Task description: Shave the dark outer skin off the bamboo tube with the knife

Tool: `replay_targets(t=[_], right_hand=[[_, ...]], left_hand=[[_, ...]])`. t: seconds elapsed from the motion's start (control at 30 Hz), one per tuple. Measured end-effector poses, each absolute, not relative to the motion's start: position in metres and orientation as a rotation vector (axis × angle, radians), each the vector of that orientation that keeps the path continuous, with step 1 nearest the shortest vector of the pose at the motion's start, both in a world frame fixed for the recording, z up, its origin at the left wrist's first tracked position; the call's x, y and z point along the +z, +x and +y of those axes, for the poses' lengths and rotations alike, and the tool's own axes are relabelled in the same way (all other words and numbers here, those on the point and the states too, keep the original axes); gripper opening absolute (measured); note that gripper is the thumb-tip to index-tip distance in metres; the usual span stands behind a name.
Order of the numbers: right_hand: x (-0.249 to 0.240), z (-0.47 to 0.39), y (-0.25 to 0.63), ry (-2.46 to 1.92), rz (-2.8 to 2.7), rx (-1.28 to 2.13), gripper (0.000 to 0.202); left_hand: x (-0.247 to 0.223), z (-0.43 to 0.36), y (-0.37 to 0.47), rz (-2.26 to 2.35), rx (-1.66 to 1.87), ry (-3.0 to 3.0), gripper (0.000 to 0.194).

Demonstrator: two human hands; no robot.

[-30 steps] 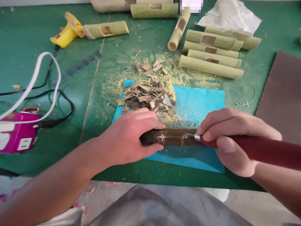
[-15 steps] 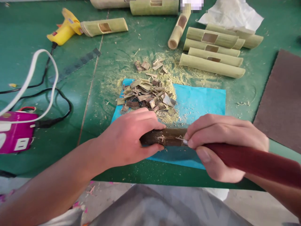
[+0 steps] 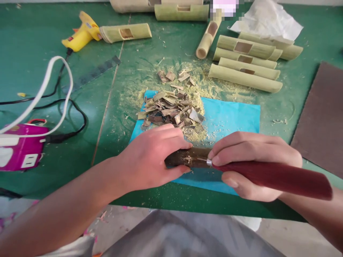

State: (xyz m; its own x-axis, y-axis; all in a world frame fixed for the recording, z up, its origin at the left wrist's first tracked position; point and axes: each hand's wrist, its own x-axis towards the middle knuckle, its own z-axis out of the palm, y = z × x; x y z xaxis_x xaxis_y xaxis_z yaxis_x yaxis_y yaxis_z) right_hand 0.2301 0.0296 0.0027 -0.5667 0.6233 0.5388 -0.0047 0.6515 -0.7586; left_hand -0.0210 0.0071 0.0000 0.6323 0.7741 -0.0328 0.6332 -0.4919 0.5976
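Observation:
A length of dark brown bamboo (image 3: 199,152) lies crosswise in front of me, over the blue sheet. My left hand (image 3: 158,157) is closed around its left part, thumb on the near side and fingers on the far side. In my right hand (image 3: 254,157) is a knife (image 3: 276,178) with a dark red handle and a silver collar. Its thin blade, seen nearly edge-on, runs leftward along the top of the bamboo. Pale crumbs of sawdust lie on the bamboo beside the blade. The right fingertips rest near the collar, at the bamboo's right part.
Bamboo chips (image 3: 168,110) and sawdust are heaped on the blue sheet (image 3: 233,114). Cut bamboo tubes (image 3: 246,80) lie at the back right. A yellow glue gun (image 3: 81,34) and a magenta power box (image 3: 25,150) with cords are on the left. A brown board (image 3: 321,114) is at right.
The red handle has swung, its free end now further left and inside the view. The right hand has shifted slightly left. My left hand keeps its hold; the whole view has shifted a little.

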Motion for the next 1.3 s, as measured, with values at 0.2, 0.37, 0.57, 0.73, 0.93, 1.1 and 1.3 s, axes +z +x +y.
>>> replay_targets(t=[0.2, 0.37, 0.57, 0.73, 0.93, 1.1, 1.3], right_hand=[[0.005, 0.031, 0.233, -0.456, -2.086, 0.997, 0.010], [0.005, 0.034, 0.234, -0.469, -2.090, 1.016, 0.012], [0.004, 0.037, 0.234, -0.459, -2.094, 1.044, 0.015], [0.005, 0.038, 0.234, -0.439, -2.127, 1.070, 0.013], [0.006, 0.037, 0.235, -0.454, -2.091, 1.083, 0.013], [0.011, 0.033, 0.228, -0.557, -2.158, 0.957, 0.005], [0.010, 0.024, 0.225, -0.561, -2.108, 0.833, 0.010]], left_hand=[[-0.002, 0.007, -0.020, 1.111, 0.324, 2.284, 0.021], [0.002, 0.009, -0.019, 1.101, 0.317, 2.262, 0.021], [0.005, 0.010, -0.019, 1.095, 0.309, 2.275, 0.022], [0.005, 0.010, -0.018, 1.100, 0.289, 2.254, 0.020], [0.006, 0.010, -0.018, 1.096, 0.304, 2.267, 0.022], [0.006, 0.010, -0.017, 1.108, 0.297, 2.271, 0.019], [0.008, 0.008, -0.017, 1.146, 0.235, 2.283, 0.021]])
